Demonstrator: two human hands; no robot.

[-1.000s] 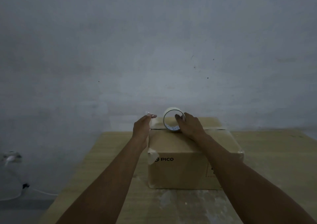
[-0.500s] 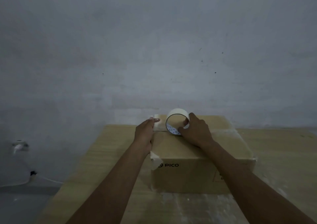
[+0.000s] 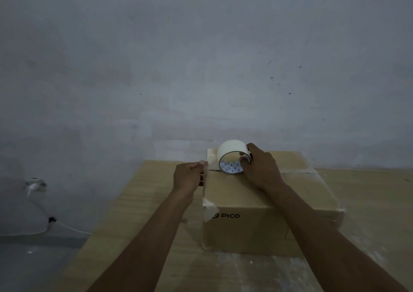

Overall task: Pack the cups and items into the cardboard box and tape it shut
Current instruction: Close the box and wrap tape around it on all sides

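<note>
The PICO cardboard box (image 3: pixel 257 202) sits closed on the wooden table (image 3: pixel 143 202), so packing looks done and taping just begun: the left hand (image 3: pixel 188 180), fingers curled, pinches the tape strip (image 3: pixel 212 157) at the box's top left edge, while the right hand (image 3: pixel 261 171) grips the tape roll (image 3: pixel 232 152) standing on the lid, the run across the lid seemingly yet to be laid.

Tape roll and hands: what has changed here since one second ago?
The left hand curled its fingers and sank along the left edge of the cardboard box, pinching the tape end. The right hand shifted its grip on the tape roll. The roll stays on the closed box.
</note>
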